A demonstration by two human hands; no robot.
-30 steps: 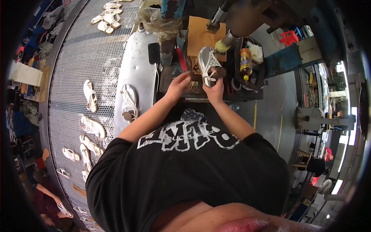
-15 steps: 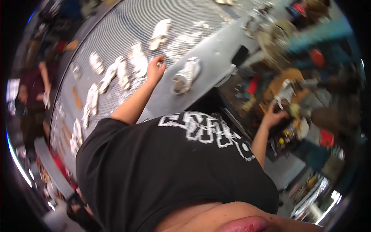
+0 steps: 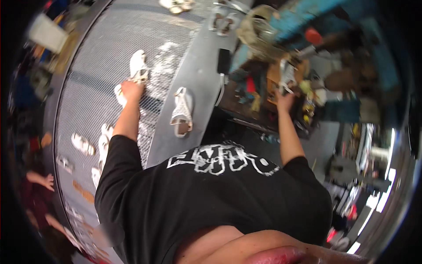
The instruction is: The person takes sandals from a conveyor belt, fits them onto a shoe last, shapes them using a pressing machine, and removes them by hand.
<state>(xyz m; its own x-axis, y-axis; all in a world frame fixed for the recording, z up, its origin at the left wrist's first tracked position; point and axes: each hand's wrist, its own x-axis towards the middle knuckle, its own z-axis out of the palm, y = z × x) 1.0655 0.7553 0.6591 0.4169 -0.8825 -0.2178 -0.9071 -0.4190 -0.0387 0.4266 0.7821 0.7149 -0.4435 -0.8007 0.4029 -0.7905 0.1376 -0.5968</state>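
Observation:
My left hand [image 3: 132, 91] reaches over the ribbed conveyor belt [image 3: 127, 26], its fingers closed on the near end of a white shoe [image 3: 139, 63]. Part of another white shoe [image 3: 119, 94] shows beside that hand. Off to the right, my right hand [image 3: 285, 102] grips the lower end of a white strappy shoe [image 3: 288, 75] at a cluttered workbench; its fingers are partly hidden. Between my arms, a white perforated shoe [image 3: 182, 108] with a brownish opening lies on the grey metal ledge [image 3: 169, 127].
More white shoes [image 3: 82, 144] lie along the belt at left, and others at the far end. A dark phone-like slab [image 3: 223, 60] rests on the ledge's right edge. Blue machinery [image 3: 303, 26] stands at the upper right. Another person's hand [image 3: 44, 180] shows at far left.
The view has turned. My left hand has moved from over the belt's edge onto a white shoe and closed on it. My right hand remains at the shoe on the workbench.

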